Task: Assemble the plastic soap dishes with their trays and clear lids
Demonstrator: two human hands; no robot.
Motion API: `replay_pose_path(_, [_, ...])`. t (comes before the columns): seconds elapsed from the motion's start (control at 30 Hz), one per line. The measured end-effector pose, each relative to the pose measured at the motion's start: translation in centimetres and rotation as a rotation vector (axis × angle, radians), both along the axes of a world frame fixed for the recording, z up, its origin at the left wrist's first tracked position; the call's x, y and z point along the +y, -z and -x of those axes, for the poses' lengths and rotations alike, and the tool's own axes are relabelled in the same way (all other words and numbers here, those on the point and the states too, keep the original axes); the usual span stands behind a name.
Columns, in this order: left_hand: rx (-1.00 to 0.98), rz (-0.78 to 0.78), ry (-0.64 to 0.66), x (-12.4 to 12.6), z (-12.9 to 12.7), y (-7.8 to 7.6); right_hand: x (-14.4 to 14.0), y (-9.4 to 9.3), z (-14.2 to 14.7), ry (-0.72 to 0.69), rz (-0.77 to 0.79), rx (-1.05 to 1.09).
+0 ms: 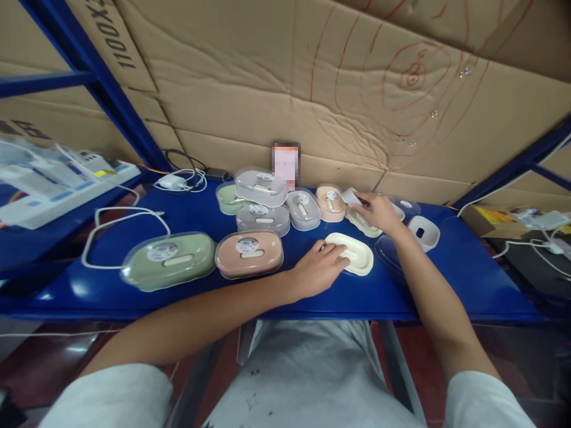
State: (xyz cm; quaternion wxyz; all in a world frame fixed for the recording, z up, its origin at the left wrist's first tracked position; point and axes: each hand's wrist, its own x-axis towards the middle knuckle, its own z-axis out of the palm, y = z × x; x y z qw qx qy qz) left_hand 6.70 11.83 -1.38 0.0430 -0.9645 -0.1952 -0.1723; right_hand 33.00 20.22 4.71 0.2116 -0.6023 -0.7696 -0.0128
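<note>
Blue tabletop (303, 297), glossy, spreads above a reddish floor (446, 380), its front edge close to the wearer; clock hours run from there. Just past 12 o'clock lies a cream tray (362, 261), the left hand (323, 270) over its near-left part, fingers loosely apart and touching it. Towards 11, a pink box (234, 264) and a green box (134, 270) sit side by side, clear-lidded. Towards 1, the right hand (377, 211) has its fingers narrow, pinching a small white piece (350, 196) above a second cream tray (368, 227); a white tray (430, 238) lies to their right. Grey boxes (304, 217) cluster near 12, with a phone (285, 166) behind, its screen blurred. A power strip (27, 208) stands past 10.

Round stickers (247, 245) mark the lids, too small to read. Cardboard (232, 71) walls the back: at 11 it bears sideways black print (116, 35), "1100X", cut off; between 12 and 1, red hand-drawn rings (411, 75).
</note>
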Motion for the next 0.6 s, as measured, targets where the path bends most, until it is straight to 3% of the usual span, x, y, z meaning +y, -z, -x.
replay_pose_path(0.33, [0.007, 0.014, -0.005, 0.0, -0.1, -0.1, 1.4, 0.4, -1.8, 0.064, -0.087, 0.176])
replay_pose_path(0.5, [0.014, 0.017, -0.006, 0.0, -0.1, -0.1, 0.3, -0.1, -0.6, 0.076, -0.17, 0.103])
replay_pose_path(0.6, [0.007, 0.017, -0.004, 0.0, -0.1, 0.0, -0.6, -0.1, 1.1, 0.004, -0.183, -0.085])
